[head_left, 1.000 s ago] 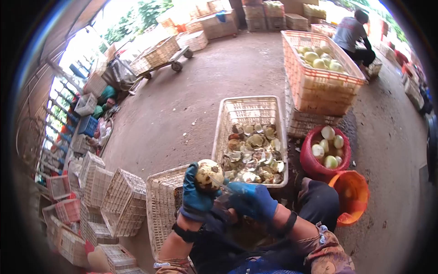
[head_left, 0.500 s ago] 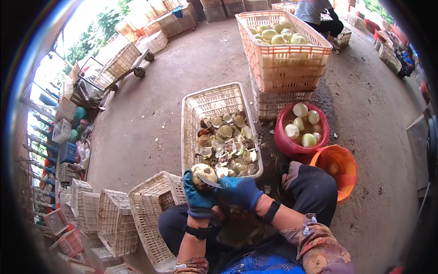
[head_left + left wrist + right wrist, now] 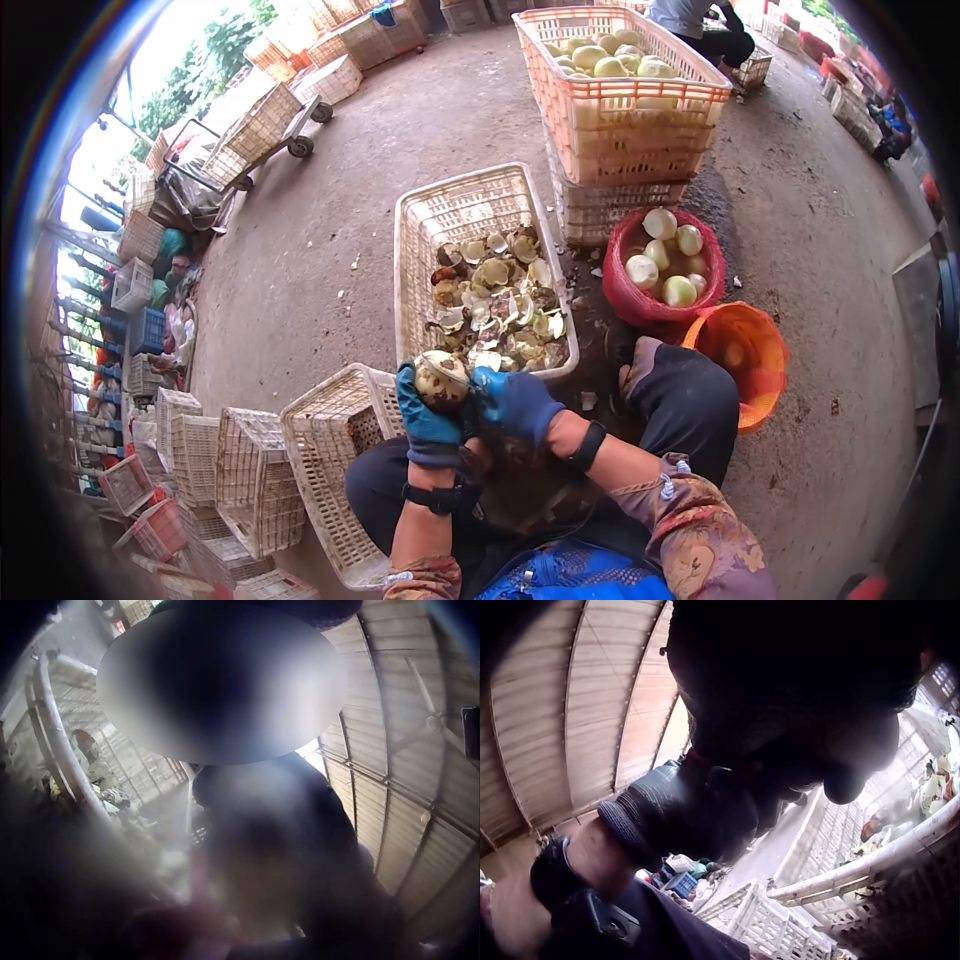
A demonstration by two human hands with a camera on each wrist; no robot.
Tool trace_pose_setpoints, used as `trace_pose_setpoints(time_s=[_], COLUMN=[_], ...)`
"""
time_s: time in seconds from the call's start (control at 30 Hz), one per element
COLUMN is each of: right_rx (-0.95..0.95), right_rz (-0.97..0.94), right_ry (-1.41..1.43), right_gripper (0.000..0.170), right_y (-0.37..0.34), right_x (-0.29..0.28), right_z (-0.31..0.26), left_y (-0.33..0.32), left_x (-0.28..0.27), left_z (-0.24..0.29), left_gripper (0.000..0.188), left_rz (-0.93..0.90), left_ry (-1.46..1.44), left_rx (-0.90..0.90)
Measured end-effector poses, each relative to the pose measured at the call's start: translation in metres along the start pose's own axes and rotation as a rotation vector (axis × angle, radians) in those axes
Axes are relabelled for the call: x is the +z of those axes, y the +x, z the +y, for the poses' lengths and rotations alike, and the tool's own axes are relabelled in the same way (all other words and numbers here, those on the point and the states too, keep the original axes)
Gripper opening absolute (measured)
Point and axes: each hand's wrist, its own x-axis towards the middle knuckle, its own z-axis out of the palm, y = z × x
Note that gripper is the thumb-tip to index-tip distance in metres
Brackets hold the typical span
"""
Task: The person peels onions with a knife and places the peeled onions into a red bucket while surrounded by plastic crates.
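In the head view my gloved left hand point(image 3: 430, 425) grips a round pale vegetable point(image 3: 441, 378) with dark brown patches on its skin. My gloved right hand point(image 3: 515, 400) is curled close beside it on the right, around a knife whose blade is hidden from the head camera now. Both hands are over the near edge of a white crate point(image 3: 408, 290) with many peelings point(image 3: 495, 300). In the right wrist view the right glove point(image 3: 780, 712) is dark and large, with the left glove point(image 3: 682, 817) behind it. The left wrist view is mostly blurred.
A red-lined tub point(image 3: 640, 310) with pale peeled vegetables and an orange bucket point(image 3: 765, 375) stand at my right. Beyond is an orange crate point(image 3: 625, 120) of peeled vegetables on another crate. An empty-looking white crate point(image 3: 320, 470) tilts at my left. A person point(image 3: 700, 35) sits farther back.
The head view has swung, so the surroundings shift left. The knife blade, earlier across the vegetable's face, is now out of sight; the vegetable shows at a different turn.
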Motion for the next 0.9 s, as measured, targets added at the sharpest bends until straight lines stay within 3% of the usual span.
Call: trace_pose_setpoints(time_s=[0.1,0.3,0.43,0.57,0.63,0.7,0.73,0.77,0.83,0.87,0.9], right_rx=[-0.007,-0.027,0.06,0.195,0.151,0.161,0.192,0.221,0.253,0.261,0.203], right_rz=[-0.047,-0.118,-0.161,-0.131,-0.093,-0.065,-0.066,-0.062,-0.059,-0.071,-0.06], right_ry=[0.014,-0.077,-0.165,-0.235,-0.107,-0.078,-0.08,-0.071,-0.08,-0.096,-0.136], right_gripper=[0.029,0.033,0.037,0.039,0.038,0.038,0.038,0.039,0.038,0.036,0.036], right_y=[-0.005,-0.008,-0.002,0.003,0.004,0.004,0.003,0.003,0.006,0.005,0.005], right_x=[-0.01,-0.006,-0.009,-0.002,0.0,-0.014,-0.012,-0.004,0.0,-0.002,-0.008], right_z=[-0.004,0.0,-0.003,-0.006,-0.009,-0.004,-0.003,-0.003,-0.001,-0.001,0.006], left_y=[0.002,0.008,0.01,0.012,0.011,0.009,-0.007,0.003,0.014,0.004,-0.009], left_x=[-0.001,-0.014,-0.017,-0.011,-0.009,-0.006,0.012,0.004,-0.006,0.005,0.018], left_z=[0.001,0.005,-0.009,-0.018,-0.021,-0.019,-0.015,-0.024,-0.031,-0.027,-0.019], left_gripper=[0.055,0.056,0.058,0.043,0.045,0.038,0.033,0.028,0.027,0.03,0.032], left_rz=[0.025,-0.11,-0.067,-0.077,-0.053,-0.19,-0.268,-0.253,-0.247,-0.164,-0.227], left_ry=[0.05,-0.042,0.009,-0.046,-0.036,0.014,0.173,0.156,0.194,0.168,0.09], left_rx=[-0.045,-0.179,-0.077,0.0,0.029,-0.025,0.106,0.223,0.321,0.241,0.073])
